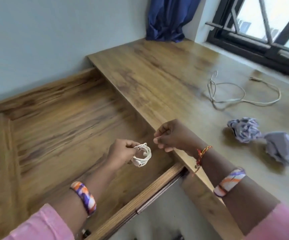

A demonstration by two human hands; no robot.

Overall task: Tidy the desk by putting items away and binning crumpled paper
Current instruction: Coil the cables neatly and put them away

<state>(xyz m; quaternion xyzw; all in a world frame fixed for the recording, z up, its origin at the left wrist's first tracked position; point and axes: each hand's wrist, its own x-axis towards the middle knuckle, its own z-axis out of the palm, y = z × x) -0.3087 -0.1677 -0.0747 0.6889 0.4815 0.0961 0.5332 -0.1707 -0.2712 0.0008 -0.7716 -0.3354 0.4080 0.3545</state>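
- White coiled cable (142,155) is pinched between the thumb and curled fingers of the left hand (121,152), held above the floor of the open wooden drawer (57,129), near the drawer's right side.
- Two plug ends are seen on the coil, one at its top and one at its lower edge.
- Just right of the coil, the right hand (170,135) is held over the desk's edge where it meets the drawer; its fingers are curled inward, and something thin and pale seems to be pinched at the fingertips, though what it is cannot be told.
- Patterned orange, purple and white bangles are worn on both forearms, a red and yellow thread is tied at the right wrist, and pink sleeves are seen at the bottom corners.
- On the wooden desk top (157,75), to the right of the drawer, a second pale cable (240,96) is laid out in loose loops, well apart from the hands.
- Nearer than that loose cable, two balls of crumpled paper (246,129) (282,148), pale lilac, are set side by side and touching, close to the right forearm.
- Beyond the desk, a blue curtain (168,19) is bunched in the corner beside a dark-framed window (261,32).
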